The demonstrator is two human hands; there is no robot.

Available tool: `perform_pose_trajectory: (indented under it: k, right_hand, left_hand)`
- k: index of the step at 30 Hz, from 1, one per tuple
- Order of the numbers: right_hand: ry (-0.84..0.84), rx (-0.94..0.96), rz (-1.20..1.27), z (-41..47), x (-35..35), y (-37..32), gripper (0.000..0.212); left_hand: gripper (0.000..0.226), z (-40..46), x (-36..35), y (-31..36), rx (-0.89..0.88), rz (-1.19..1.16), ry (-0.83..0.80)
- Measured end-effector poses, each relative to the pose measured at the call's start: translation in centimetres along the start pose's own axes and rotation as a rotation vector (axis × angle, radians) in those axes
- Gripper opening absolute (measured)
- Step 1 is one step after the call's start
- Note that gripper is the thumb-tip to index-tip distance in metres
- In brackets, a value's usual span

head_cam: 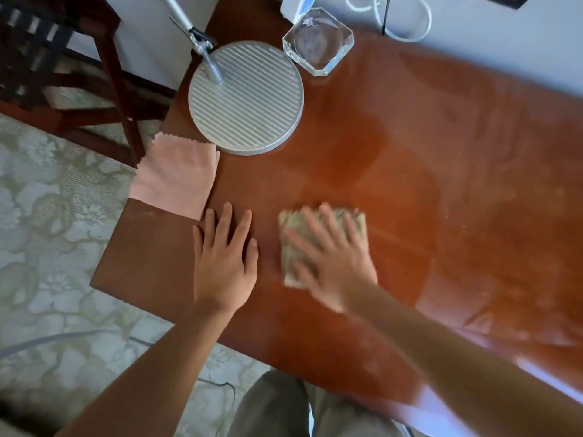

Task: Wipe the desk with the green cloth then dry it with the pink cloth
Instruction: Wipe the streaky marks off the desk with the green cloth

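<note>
The glossy brown desk (pixel 410 146) fills the right and middle of the head view. My right hand (pixel 331 260) lies flat with spread fingers on the folded green cloth (pixel 291 225), pressing it on the desk near the front; hand and cloth are motion-blurred. My left hand (pixel 225 260) rests flat and empty on the desk just left of the cloth. The pink cloth (pixel 175 178) lies folded at the desk's left edge, slightly overhanging it, just beyond my left fingertips.
A round ribbed metal lamp base (pixel 249 99) with its slanted pole stands behind the pink cloth. A clear glass ashtray (pixel 318 42) sits at the back, beside white cables. A dark wooden chair (pixel 56 58) stands off the left edge on a patterned carpet.
</note>
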State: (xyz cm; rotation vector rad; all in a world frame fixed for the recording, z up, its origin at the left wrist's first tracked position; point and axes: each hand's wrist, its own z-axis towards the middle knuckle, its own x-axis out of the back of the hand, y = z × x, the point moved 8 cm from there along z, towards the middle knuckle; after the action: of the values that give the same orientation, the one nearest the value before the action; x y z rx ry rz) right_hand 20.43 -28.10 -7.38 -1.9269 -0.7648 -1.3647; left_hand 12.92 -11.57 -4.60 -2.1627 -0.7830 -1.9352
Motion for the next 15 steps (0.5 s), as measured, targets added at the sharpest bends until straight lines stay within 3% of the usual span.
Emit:
perform_pose_trajectory:
  k: [3, 6, 11, 15]
  right_hand:
    - [0.077, -0.267, 0.022, 7.1, 3.5, 6.9, 0.063]
    - [0.115, -0.349, 0.058, 10.9, 4.6, 6.5, 0.063]
    - [0.071, -0.038, 0.077, 3.1, -0.1, -7.6, 0.062]
    - [-0.011, 0.084, 0.067, -3.3, -2.4, -8.7, 0.059]
  left_hand:
    - [0.044, 0.1, 0.6, 0.1, 0.007, -0.037, 0.016]
    - [0.041, 0.2, 1.2, -0.4, 0.015, -0.098, 0.024]
    - [0.041, 0.1, 1.9, -1.8, -0.036, -0.177, 0.007]
    - [0.044, -0.6, 1.5, -1.7, -0.118, -0.098, -0.002]
